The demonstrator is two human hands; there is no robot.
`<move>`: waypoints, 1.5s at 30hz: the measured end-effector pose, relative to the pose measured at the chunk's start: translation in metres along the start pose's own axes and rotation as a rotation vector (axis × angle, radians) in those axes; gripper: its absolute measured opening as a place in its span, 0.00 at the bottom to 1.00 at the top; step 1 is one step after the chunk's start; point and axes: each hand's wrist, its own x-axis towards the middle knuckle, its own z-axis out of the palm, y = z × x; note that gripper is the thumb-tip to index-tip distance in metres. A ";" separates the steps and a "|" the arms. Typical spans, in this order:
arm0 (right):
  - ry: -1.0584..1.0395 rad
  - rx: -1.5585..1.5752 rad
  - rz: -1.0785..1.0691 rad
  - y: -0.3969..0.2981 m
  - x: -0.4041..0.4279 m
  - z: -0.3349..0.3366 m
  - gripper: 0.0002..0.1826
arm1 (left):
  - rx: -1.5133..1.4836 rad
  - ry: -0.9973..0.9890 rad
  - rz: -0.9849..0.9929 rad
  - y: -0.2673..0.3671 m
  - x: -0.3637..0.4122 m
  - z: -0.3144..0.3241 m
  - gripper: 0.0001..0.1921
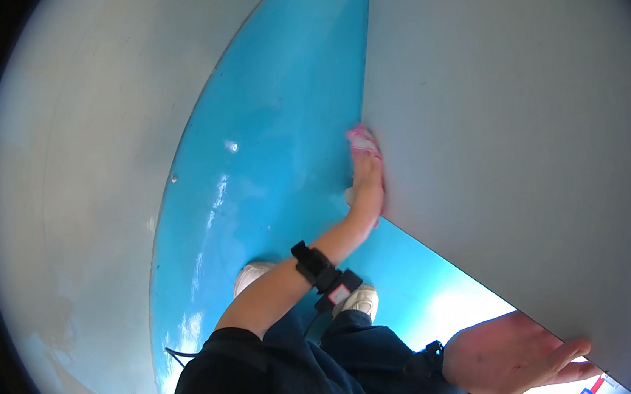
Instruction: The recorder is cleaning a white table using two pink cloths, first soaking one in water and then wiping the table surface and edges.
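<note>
My left hand point(368, 180) presses a pink and white cloth point(363, 140) against the side edge of a large grey panel point(502, 122). Something small and pale shows beside that wrist; it may be part of the cloth. A black strap with a small box point(322, 270) sits on the forearm. At the lower right, my right hand point(513, 354) rests at the panel's slanting lower edge, its thumb over the face and its other fingers partly hidden beyond the edge.
A glossy blue floor point(273, 115) lies under the panel, with a curved border against a worn grey floor point(81, 191) on the left. My two pale shoes point(362, 300) stand on the blue part. A thin dark cable point(180, 355) shows by my sleeve.
</note>
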 end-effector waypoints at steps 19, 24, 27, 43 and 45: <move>-0.210 0.104 0.056 0.000 0.014 -0.035 0.24 | 0.138 -0.094 0.781 0.065 0.071 0.047 0.23; 0.169 -0.221 -0.066 0.013 0.018 0.009 0.22 | 0.174 -0.045 0.124 -0.046 0.078 -0.001 0.32; 0.645 -0.631 -0.152 0.027 0.007 0.052 0.21 | 0.077 -0.099 0.262 -0.035 0.061 -0.019 0.31; 0.026 -0.636 -0.372 0.026 0.004 0.032 0.29 | 0.284 -0.372 1.425 0.276 -0.034 0.127 0.21; 0.027 -0.562 -0.346 0.055 0.018 0.036 0.30 | 0.386 -0.309 1.397 0.268 -0.023 0.119 0.21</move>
